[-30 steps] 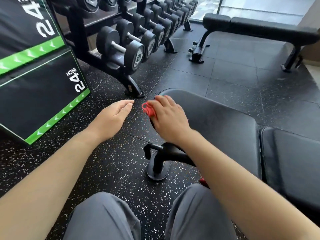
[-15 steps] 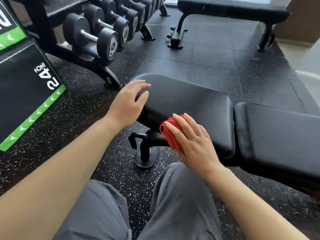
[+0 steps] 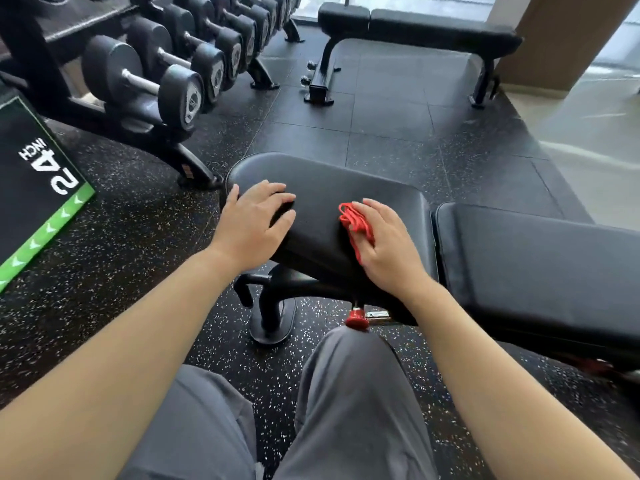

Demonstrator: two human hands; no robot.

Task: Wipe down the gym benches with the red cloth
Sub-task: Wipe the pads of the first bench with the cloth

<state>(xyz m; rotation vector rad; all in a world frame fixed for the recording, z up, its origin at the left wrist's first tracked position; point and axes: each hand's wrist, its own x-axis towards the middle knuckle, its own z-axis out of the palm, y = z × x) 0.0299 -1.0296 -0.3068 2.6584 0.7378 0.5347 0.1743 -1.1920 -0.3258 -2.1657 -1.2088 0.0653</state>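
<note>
Black rubber flooring (image 3: 104, 271) flecked with white covers the gym, turning to plain dark tiles farther off. Seen from the head camera, a dumbbell rack (image 3: 114, 109) runs along the far left, with dumbbells (image 3: 145, 81) lined up on its shelves. At the left edge stands a black plyo box (image 3: 38, 188) with a green border, marked "24 INCH". A flat bench (image 3: 433, 29) sits at the far side, near a beige pillar (image 3: 554, 39).

Close in front is an adjustable bench: its seat pad (image 3: 346, 181) lies in the middle and its back pad (image 3: 536, 265) just to the right, a narrow gap between them. A round-footed support post (image 3: 273, 320) and a red knob (image 3: 356, 318) show under the near edge.

The left hand (image 3: 252, 226) rests palm down on the left end of the seat pad, fingers straight and slightly spread, holding nothing. The right hand (image 3: 384, 244) lies flat on the right part of the same pad, fingers nearly straight, pressing the red cloth (image 3: 353, 220) against the upholstery. The cloth is bunched and pokes out from under the hand's left side. Grey trousers (image 3: 356, 410) fill the near foreground.
</note>
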